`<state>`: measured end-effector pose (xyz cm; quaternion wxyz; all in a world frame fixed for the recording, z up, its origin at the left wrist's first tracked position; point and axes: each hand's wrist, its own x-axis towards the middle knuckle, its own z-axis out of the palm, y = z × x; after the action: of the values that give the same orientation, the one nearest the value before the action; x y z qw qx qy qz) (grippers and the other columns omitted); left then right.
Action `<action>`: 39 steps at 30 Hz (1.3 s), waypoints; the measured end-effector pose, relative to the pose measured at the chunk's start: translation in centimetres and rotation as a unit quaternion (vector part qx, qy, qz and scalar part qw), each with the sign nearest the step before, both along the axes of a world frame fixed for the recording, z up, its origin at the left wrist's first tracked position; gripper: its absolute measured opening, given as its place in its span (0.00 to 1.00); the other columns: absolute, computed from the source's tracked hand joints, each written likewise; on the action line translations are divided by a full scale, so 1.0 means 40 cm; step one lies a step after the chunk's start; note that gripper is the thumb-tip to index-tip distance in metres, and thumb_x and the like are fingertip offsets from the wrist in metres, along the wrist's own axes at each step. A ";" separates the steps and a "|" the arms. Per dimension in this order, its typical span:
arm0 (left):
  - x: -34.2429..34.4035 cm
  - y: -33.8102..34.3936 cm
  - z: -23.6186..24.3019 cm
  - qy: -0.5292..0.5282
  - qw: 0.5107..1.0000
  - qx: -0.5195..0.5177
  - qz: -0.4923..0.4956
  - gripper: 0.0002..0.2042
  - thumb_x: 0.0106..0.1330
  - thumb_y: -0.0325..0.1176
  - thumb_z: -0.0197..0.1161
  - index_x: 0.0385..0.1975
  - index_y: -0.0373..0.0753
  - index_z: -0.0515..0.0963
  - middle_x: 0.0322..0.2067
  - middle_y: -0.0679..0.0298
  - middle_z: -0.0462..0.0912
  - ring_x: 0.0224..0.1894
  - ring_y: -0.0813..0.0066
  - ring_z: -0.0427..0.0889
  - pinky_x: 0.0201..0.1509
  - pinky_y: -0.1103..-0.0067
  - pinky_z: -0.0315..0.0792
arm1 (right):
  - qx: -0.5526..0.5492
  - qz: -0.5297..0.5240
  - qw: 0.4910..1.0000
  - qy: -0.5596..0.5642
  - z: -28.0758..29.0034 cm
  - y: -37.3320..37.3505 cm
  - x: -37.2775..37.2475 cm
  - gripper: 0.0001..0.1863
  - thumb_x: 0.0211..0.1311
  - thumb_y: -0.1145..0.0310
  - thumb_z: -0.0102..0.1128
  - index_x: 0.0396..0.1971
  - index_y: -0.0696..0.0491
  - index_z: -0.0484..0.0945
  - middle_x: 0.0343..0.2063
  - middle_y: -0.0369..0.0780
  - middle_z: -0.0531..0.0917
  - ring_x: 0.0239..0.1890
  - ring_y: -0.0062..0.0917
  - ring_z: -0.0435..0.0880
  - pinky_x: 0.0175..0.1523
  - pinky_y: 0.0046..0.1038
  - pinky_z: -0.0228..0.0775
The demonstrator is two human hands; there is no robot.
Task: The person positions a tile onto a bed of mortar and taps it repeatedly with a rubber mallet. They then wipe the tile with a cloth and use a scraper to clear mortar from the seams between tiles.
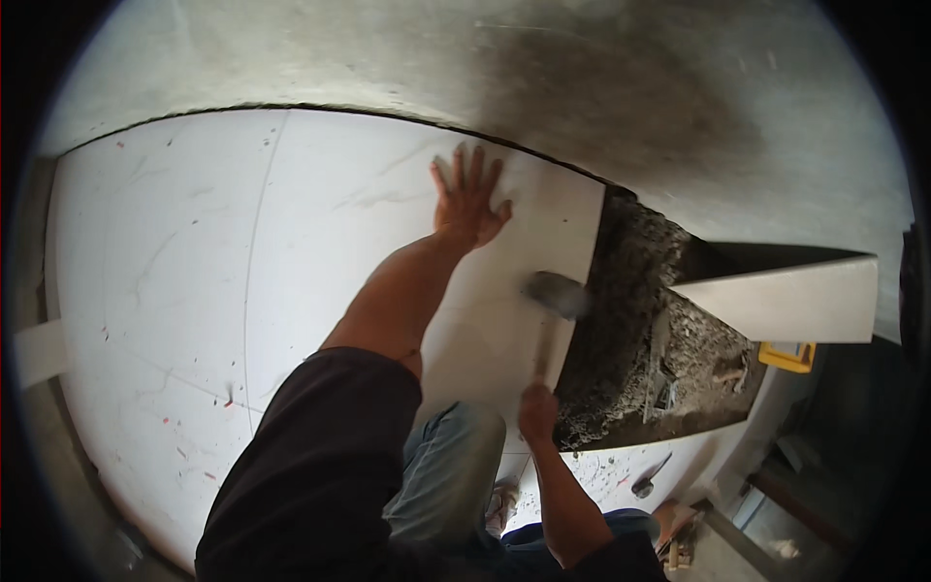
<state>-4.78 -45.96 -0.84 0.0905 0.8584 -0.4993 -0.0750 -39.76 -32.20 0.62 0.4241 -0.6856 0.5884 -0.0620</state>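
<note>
My left hand (470, 199) lies flat with fingers spread on a large white floor tile (524, 223) with faint grey veins, near the wall. My right hand (536, 412) is closed around the handle of a mallet (555, 294). The mallet's dark head is blurred and over the tile's right edge; I cannot tell whether it touches. Just past that edge lies rough grey mortar (630, 301).
A concrete wall (388, 53) runs along the far side. To the right, a cut tile piece (795, 296) stands over the mortar beside a yellow-framed object (787, 358). A dark hand tool (652, 477) lies on tile near my knee. Small red bits dot the left tiles.
</note>
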 end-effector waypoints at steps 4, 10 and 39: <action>0.008 0.005 0.017 -0.004 1.000 0.024 -0.007 0.36 0.65 0.60 0.42 0.72 0.52 0.49 0.73 0.59 0.42 0.74 0.51 0.36 0.69 0.41 0.30 | -0.316 0.122 0.941 0.026 0.047 -0.003 0.035 0.13 0.66 0.64 0.49 0.24 0.56 0.67 0.12 0.42 0.69 0.16 0.43 0.72 0.30 0.41 0.67; -0.004 -0.006 0.023 0.030 0.999 -0.007 -0.010 0.35 0.65 0.59 0.42 0.71 0.53 0.50 0.73 0.59 0.42 0.74 0.52 0.34 0.70 0.42 0.30 | -0.118 0.026 0.989 0.090 -0.045 -0.016 -0.048 0.20 0.70 0.55 0.41 0.24 0.55 0.67 0.18 0.45 0.74 0.19 0.46 0.74 0.32 0.40 0.69; 0.287 0.109 -0.021 0.033 0.945 0.012 0.325 0.41 0.67 0.60 0.39 0.72 0.37 0.40 0.73 0.56 0.35 0.75 0.55 0.27 0.70 0.46 0.22 | -0.074 -0.002 0.996 0.052 0.056 -0.126 0.131 0.31 0.71 0.50 0.36 0.25 0.65 0.73 0.21 0.54 0.77 0.28 0.52 0.78 0.34 0.45 0.66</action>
<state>6.72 -41.60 -1.69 0.1162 0.9723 -0.1885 -0.0754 -34.53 -37.26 2.87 0.3406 -0.7160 0.6053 -0.0705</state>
